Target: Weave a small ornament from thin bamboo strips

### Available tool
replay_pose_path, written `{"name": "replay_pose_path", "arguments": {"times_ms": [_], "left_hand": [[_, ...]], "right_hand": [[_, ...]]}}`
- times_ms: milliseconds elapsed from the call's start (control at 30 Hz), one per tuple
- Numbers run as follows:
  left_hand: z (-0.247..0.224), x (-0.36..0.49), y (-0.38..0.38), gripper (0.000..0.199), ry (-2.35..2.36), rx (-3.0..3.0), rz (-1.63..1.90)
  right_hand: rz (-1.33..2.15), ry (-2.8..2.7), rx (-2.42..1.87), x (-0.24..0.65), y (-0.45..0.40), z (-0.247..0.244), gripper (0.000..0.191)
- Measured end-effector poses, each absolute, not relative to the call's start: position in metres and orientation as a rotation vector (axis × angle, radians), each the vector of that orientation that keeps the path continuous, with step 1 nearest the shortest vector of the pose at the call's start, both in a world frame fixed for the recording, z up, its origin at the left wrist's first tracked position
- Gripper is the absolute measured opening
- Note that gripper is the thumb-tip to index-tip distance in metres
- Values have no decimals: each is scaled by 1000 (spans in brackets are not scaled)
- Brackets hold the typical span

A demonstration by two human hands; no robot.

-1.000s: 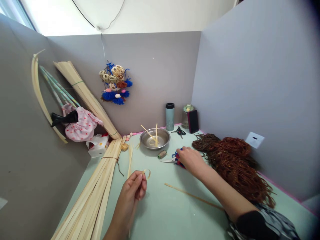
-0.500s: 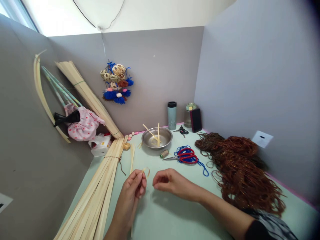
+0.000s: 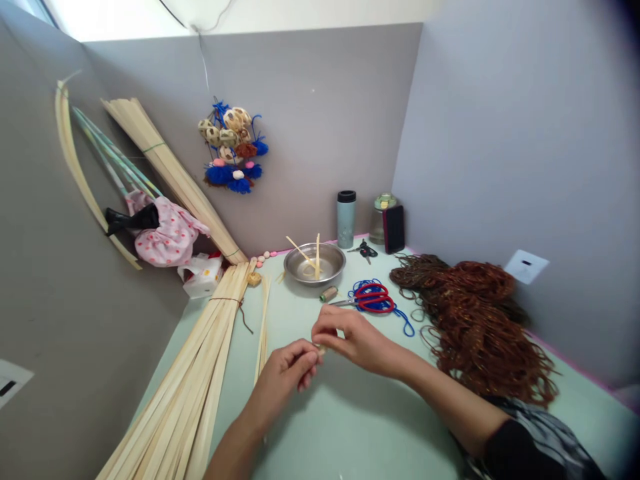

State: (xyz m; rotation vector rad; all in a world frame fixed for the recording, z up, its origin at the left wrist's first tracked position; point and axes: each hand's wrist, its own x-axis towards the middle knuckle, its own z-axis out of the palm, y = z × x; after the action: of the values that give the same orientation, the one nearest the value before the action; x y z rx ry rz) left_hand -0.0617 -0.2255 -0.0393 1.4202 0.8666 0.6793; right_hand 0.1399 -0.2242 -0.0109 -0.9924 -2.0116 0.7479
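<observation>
My left hand (image 3: 294, 365) is closed, thumb against fingers, on a thin bamboo strip (image 3: 321, 349) bent into a small loop. Only a short curl of the strip shows between my hands. My right hand (image 3: 353, 339) touches that curl from the right, its thumb and fingertips pinched at it; the fingers partly hide the strip. Beyond my left hand a few narrow loose strips (image 3: 263, 327) lie on the table. Past my right hand are a thread spool (image 3: 329, 294) and red-handled scissors (image 3: 375, 299), which rest on blue cord (image 3: 407, 327).
A tied bundle of wide strips (image 3: 185, 373) spreads along the left. A metal bowl (image 3: 295, 270) with strips in it stands at the back, near a tumbler (image 3: 346, 223), small black scissors (image 3: 367, 251) and a phone (image 3: 393, 230). Brown yarn (image 3: 485, 327) is heaped at right.
My hands have come together: the left moved right, and the right now meets the strip's looped end, from which it was apart before. The camera view has tilted slightly down.
</observation>
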Motion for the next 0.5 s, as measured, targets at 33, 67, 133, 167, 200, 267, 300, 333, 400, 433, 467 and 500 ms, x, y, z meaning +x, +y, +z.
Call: {"name": "replay_pose_path", "arguments": {"times_ms": [33,67,133,167,200,267,300,333,400,433,467,500], "left_hand": [[-38,-62,-226,36,814,1349,646],[-37,-62,-226,35,771,1260,643],[-34,-62,-227,32,705,1058,711],[-34,-61,-227,32,675,959,766],[-33,-60,-227,31,648,870,824],[-34,-57,-226,31,604,733,923],[-35,-56,-226,30,592,684,956],[-36,-55,-225,30,584,645,982],[-39,-54,-223,30,581,582,1019],[-40,-54,-223,30,584,555,1033],[-40,-54,-222,30,590,530,1043],[-41,-54,-222,30,596,512,1053]], "right_hand": [[889,-1942,-991,140,-222,-13,16],[1035,-1856,-976,140,-220,-15,16],[1250,-1670,-920,137,-220,-19,17],[1293,-1598,-891,135,-221,-20,17],[1288,-1554,-872,133,-223,-21,16],[1156,-1576,-876,130,-228,-21,13],[1043,-1637,-888,128,-231,-21,13],[897,-1728,-895,127,-233,-22,15],[525,-1938,-888,125,-236,-24,17],[322,-2028,-881,124,-236,-25,19],[127,-2100,-883,123,-236,-27,22],[-49,-2153,-900,121,-236,-29,25]]}}
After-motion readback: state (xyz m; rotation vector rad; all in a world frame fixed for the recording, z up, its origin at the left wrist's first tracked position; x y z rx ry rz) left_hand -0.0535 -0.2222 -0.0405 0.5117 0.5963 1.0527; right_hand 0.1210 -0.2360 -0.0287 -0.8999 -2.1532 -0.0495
